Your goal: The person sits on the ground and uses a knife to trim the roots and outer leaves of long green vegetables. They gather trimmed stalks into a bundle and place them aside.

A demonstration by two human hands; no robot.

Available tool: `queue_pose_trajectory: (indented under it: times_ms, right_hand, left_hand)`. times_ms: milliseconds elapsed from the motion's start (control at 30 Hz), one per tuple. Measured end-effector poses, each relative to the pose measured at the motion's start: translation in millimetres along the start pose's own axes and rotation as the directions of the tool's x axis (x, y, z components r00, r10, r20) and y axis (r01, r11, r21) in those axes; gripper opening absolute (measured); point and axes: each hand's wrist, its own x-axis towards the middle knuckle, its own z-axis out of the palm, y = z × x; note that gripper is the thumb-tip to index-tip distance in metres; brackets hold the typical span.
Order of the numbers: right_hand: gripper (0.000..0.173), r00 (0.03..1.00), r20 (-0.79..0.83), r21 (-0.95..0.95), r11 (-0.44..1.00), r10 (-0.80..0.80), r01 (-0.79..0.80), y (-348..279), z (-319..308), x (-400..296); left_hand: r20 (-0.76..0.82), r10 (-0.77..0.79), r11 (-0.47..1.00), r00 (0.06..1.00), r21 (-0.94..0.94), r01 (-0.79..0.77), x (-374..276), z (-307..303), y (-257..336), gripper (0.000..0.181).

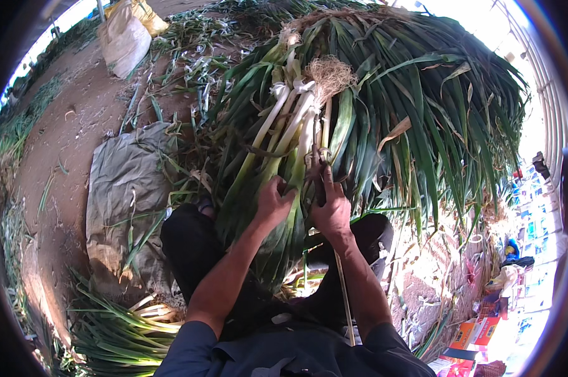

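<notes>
Several leeks or large green onions (291, 125) lie before me, white stalks and hairy roots (332, 75) pointing away, green leaves towards my lap. My left hand (275, 200) has its thumb and fingers bent at one stalk's green part. My right hand (332, 202) is closed around a dark, narrow thing (318, 176) beside the stalks, its forefinger stretched along it; whether this is a tool or a withered leaf I cannot tell. A long thin strip (344, 297) hangs below my right hand. Behind the stalks rises a big heap of leafy leeks (420, 94).
A grey-green woven sack (124, 188) lies flat on the ground at the left. Trimmed leeks (119, 334) lie at the lower left. White (126, 42) and yellow (148, 18) sacks stand at the upper left. Printed boxes (472, 337) and scraps are at the lower right.
</notes>
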Motion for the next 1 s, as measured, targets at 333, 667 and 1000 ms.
queue_pose_trajectory:
  times_ms: [333, 667, 1000]
  right_hand:
    - [0.094, 0.995, 0.064, 0.038, 0.997, -0.072, 0.070, -18, -25, -81]
    - [0.096, 0.997, 0.065, 0.057, 0.998, 0.033, -0.037, -2, -51, -94]
    - [0.091, 1.000, 0.010, 0.085, 0.996, 0.023, -0.024, 6, -55, -92]
  left_hand:
    - [0.352, -0.060, 0.748, 0.934, -0.604, 0.276, 25, -60, 32, 0.050]
    - [-0.140, 0.183, 0.973, 0.973, 0.170, -0.158, 63, -69, 20, 0.042]
    - [0.159, 0.357, 0.897, 0.920, 0.214, -0.385, 6, 73, -9, 0.042]
